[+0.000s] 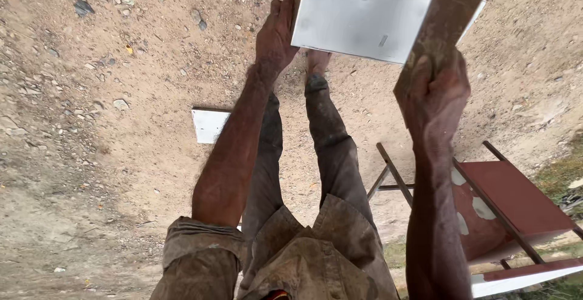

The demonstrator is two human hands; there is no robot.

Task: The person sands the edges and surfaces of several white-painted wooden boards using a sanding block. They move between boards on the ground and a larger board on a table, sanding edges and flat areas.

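Left hand [276,33]: fingers wrapped on left edge of white flat panel [364,14], held out above dirt ground [91,154]. Right hand [434,90]: clenched round rusty flat bar [449,14], upper end over panel's right side. Nearby: small white tile [209,124] on ground; red metal frame [504,203] lower right. Handling judgement: keep panel level, thumb clear of bar, grip firm

You've got two white panels here: one big white panel [358,14] up top, one small white panel [209,125] flat on the dirt. One rusty flat bar [446,17], one red metal frame [504,206], and your two hands.
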